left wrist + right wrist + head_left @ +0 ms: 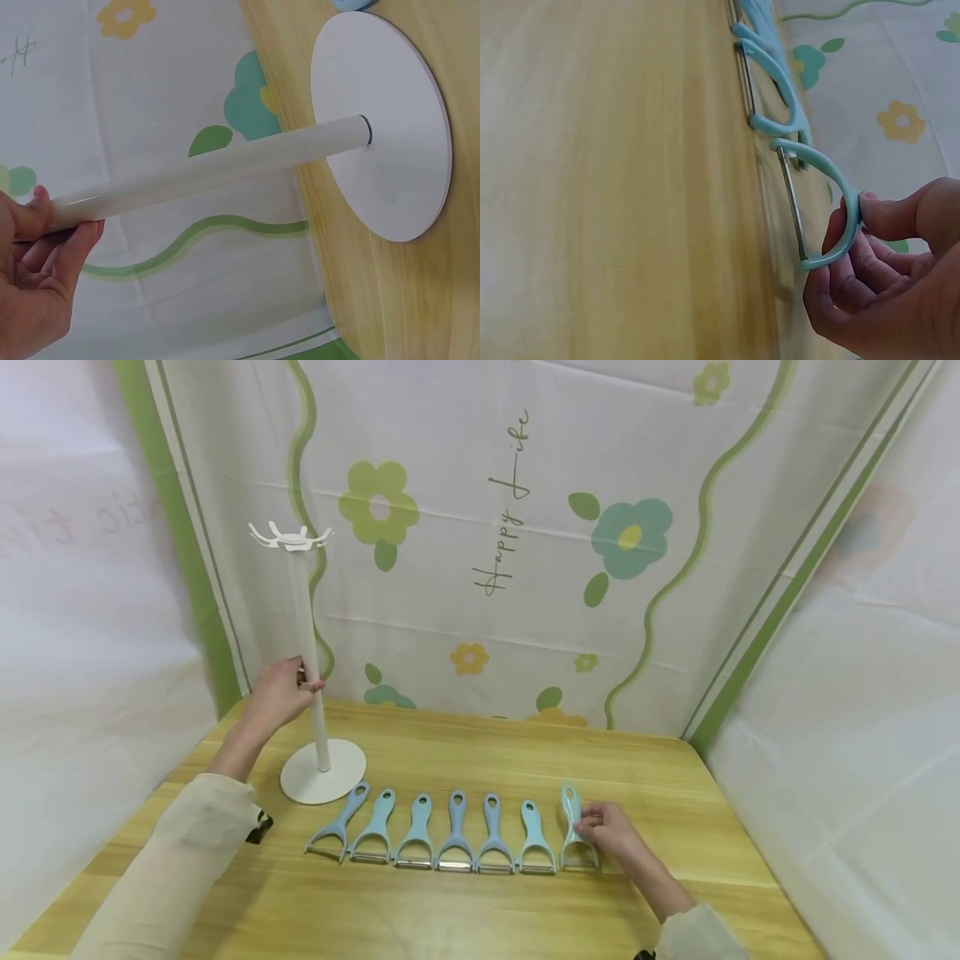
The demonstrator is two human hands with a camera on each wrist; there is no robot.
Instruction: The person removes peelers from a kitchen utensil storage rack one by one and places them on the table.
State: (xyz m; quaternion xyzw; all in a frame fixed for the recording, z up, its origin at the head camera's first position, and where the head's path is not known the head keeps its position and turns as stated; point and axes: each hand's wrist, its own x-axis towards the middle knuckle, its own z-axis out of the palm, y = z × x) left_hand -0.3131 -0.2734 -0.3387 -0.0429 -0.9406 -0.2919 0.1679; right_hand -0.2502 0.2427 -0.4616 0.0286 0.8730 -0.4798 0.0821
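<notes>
A white stand (303, 610) with a round base (341, 768) and a ring of curved hooks (292, 539) on top rises at the left of the table. Around its pole (225, 165) my left hand (281, 693) curls thumb and fingers, about midway up. Several Y-shaped peelers lie in a row, some blue (456, 827), some mint green (532, 835). At the row's right end, my right hand (611, 831) pinches a mint green peeler (840, 180) between thumb and fingers near where the handle meets the fork. Its metal blade (793, 202) faces the table's front.
The leftmost blue peeler (348, 814) lies tilted close to the stand's base. A wooden table (450, 918) carries everything. White fabric with flower prints (465, 468) hangs behind the table's back edge and at both sides.
</notes>
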